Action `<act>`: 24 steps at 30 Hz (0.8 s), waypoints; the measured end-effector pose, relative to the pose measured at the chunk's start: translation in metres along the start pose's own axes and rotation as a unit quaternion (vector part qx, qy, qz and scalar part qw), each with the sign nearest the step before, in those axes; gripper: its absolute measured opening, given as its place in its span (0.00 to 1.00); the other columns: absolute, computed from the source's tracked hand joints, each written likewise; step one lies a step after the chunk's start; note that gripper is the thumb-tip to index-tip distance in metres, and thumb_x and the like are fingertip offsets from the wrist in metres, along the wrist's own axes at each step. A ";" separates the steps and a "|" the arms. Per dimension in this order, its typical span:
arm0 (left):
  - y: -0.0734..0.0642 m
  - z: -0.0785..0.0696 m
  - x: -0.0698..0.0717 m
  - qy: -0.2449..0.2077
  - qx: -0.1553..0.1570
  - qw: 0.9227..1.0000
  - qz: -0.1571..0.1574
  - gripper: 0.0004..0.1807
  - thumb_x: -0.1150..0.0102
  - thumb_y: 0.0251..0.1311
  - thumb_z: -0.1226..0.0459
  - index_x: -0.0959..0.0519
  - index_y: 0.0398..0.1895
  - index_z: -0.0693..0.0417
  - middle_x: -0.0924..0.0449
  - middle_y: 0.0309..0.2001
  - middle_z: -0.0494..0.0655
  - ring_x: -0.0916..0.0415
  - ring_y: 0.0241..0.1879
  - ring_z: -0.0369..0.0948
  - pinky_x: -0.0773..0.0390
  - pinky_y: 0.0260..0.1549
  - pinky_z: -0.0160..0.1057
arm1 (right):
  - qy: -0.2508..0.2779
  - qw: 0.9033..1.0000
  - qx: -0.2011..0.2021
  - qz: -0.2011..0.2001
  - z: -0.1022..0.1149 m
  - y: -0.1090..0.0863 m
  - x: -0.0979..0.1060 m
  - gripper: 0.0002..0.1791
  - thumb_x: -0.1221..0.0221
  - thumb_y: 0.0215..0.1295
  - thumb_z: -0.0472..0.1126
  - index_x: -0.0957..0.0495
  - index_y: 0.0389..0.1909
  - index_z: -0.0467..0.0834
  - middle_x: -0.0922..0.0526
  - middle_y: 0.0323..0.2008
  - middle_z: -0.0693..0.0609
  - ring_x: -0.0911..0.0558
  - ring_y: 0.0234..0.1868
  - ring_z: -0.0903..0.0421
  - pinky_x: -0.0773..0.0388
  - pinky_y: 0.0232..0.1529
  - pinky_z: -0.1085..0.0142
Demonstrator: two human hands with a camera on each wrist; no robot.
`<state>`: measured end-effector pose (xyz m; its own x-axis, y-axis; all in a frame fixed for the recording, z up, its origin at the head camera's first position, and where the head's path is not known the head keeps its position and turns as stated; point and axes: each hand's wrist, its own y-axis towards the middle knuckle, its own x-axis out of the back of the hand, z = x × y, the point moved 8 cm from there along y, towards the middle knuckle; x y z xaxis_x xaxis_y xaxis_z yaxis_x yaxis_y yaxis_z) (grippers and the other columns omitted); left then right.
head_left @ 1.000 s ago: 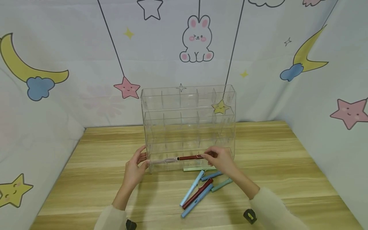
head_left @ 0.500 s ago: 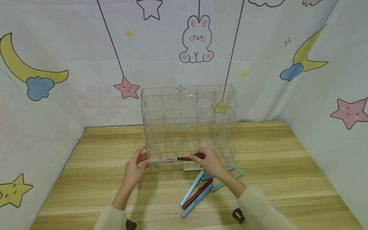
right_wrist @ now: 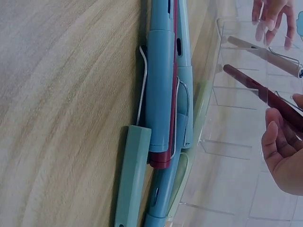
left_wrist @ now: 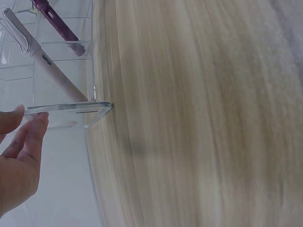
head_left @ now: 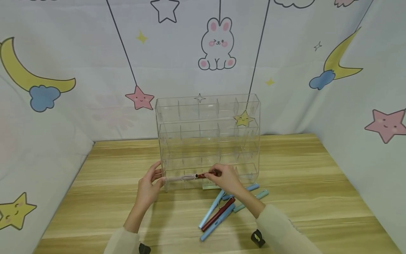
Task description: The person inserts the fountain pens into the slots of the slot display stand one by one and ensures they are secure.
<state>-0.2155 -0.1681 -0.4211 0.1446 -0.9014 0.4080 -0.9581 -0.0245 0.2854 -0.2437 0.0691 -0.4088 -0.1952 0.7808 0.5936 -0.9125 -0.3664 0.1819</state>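
Observation:
A clear acrylic organizer [head_left: 209,132] with stepped rows of compartments stands on the table. My left hand [head_left: 148,187] grips its left side wall; in the left wrist view, thumb and fingers pinch the clear panel [left_wrist: 66,107]. A pale pinkish pen [left_wrist: 59,75] with a wire clip leans in the front row's leftmost compartment. My right hand [head_left: 226,178] pinches a dark red pen [right_wrist: 251,84] by its clip end. The lower end of this pen slants into the front-row compartment beside the pale pen.
In front of the organizer lie a light blue pen [head_left: 210,210], another dark red pen [head_left: 218,214] and a blue pen [head_left: 219,222], close together. Right of them are another blue pen [head_left: 251,187] and a green pen [head_left: 252,200]. A light green pen [head_left: 209,187] lies against the organizer's front.
My right hand has moved left with the dark red pen, uncovering the blue and green pens on the right. The left hand stays on the organizer's side.

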 end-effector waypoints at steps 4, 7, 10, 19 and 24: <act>0.000 0.000 0.000 -0.001 0.000 1.000 0.000 0.31 0.43 0.52 0.80 0.36 0.61 0.62 0.24 0.45 0.65 0.23 0.43 0.56 0.18 0.30 0.35 | 0.005 1.000 0.004 0.000 -0.001 -0.002 0.001 0.09 0.38 0.58 0.42 0.19 0.34 0.40 0.25 0.19 0.57 0.31 0.16 0.63 0.33 0.16 0.70; 0.001 0.005 -0.002 -0.004 0.027 1.000 0.010 0.31 0.43 0.52 0.80 0.37 0.62 0.62 0.25 0.47 0.66 0.24 0.45 0.57 0.18 0.32 0.37 | 0.018 1.000 -0.002 -0.003 -0.004 -0.003 0.005 0.11 0.38 0.58 0.44 0.20 0.36 0.40 0.23 0.21 0.56 0.29 0.18 0.63 0.30 0.18 0.70; 0.002 0.007 -0.003 -0.004 0.045 0.999 0.019 0.32 0.43 0.53 0.79 0.38 0.63 0.62 0.25 0.48 0.66 0.25 0.46 0.56 0.19 0.34 0.37 | 0.036 0.999 -0.015 -0.009 -0.007 -0.006 0.011 0.12 0.40 0.60 0.45 0.20 0.37 0.40 0.21 0.24 0.51 0.26 0.20 0.59 0.26 0.20 0.69; 0.001 0.007 -0.002 -0.004 0.046 0.999 0.016 0.32 0.43 0.53 0.79 0.38 0.63 0.61 0.25 0.48 0.66 0.25 0.46 0.56 0.19 0.35 0.37 | 0.055 0.998 -0.031 0.006 -0.011 -0.013 0.018 0.12 0.44 0.64 0.45 0.20 0.35 0.40 0.22 0.22 0.47 0.23 0.21 0.44 0.25 0.17 0.67; 0.002 0.007 -0.002 -0.003 0.042 0.999 0.014 0.32 0.43 0.53 0.80 0.37 0.63 0.62 0.25 0.48 0.66 0.25 0.46 0.56 0.19 0.34 0.37 | 0.051 0.999 -0.011 0.016 -0.010 -0.015 0.016 0.11 0.44 0.64 0.43 0.21 0.37 0.39 0.20 0.26 0.43 0.22 0.23 0.45 0.24 0.19 0.68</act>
<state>-0.2193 -0.1691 -0.4277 0.1169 -0.9051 0.4088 -0.9789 -0.0356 0.2013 -0.2372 0.0923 -0.4096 -0.2595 0.8167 0.5154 -0.9123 -0.3824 0.1466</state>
